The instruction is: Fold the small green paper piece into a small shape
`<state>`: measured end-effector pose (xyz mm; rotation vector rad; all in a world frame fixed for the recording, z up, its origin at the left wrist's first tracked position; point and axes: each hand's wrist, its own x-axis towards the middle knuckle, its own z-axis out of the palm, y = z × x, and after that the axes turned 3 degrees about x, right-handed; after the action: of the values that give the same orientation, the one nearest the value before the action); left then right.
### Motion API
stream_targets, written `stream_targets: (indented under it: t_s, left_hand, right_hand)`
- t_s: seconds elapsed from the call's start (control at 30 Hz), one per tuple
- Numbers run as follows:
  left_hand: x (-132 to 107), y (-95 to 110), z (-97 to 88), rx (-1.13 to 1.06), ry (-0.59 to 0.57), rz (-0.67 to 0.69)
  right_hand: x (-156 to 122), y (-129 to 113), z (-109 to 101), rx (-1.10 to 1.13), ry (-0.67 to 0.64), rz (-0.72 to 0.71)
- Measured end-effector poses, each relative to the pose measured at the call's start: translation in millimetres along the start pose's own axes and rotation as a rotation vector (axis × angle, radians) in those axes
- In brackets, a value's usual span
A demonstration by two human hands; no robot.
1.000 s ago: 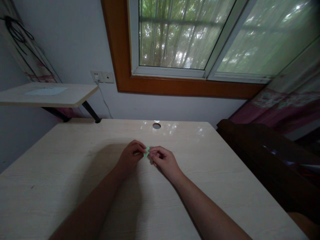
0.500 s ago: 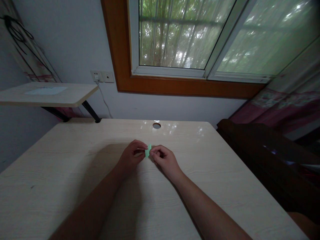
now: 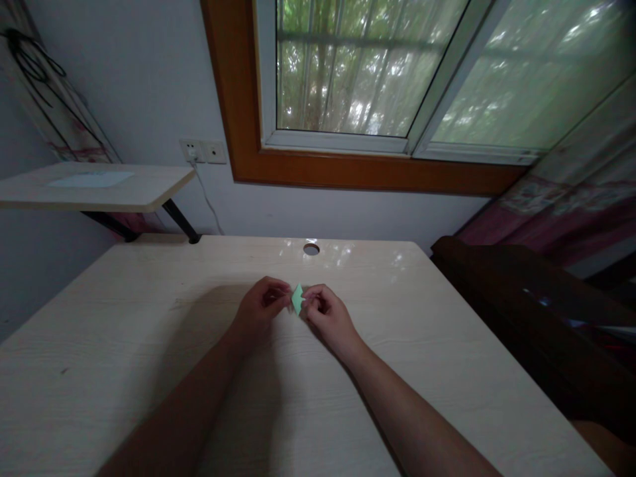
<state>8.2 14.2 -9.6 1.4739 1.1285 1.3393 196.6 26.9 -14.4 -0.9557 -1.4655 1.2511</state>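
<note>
Okay, I see pointy green papery bit shifted slightly right; right hand pinching it, left hand curled beside, can't tell grip.

Dim room, window light glinting on the desk.

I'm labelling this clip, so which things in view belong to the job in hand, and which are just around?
In the job:
- green piece, at the right hand's fingertips
- right hand
- left hand, close beside it
- desk beneath

Just around:
- pale sheet on the raised shelf
- white cable at the wall socket
- dark coiled cord, upper left
</note>
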Motion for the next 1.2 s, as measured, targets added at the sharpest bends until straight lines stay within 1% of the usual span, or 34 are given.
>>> stream_targets:
  t_s: [0.33, 0.57, 1.03, 1.2]
  left_hand:
    - [0.9, 2.0, 1.8, -0.066, -0.061, -0.085]
    - [0.4, 4.8, 2.2, -0.076, -0.083, -0.105]
    - [-1.1, -2.5, 0.5, -0.085, -0.101, -0.136]
    - [-0.8, -5.7, -0.3, -0.094, -0.118, -0.127]
  right_hand:
    - [-0.4, 1.5, 0.1, 0.024, -0.005, 0.014]
    - [-0.8, -0.1, 0.8, 0.11, -0.023, 0.028]
    - [0.8, 4.6, -0.3, 0.171, -0.024, 0.046]
    - [0.7, 4.5, -0.6, 0.172, -0.026, 0.061]
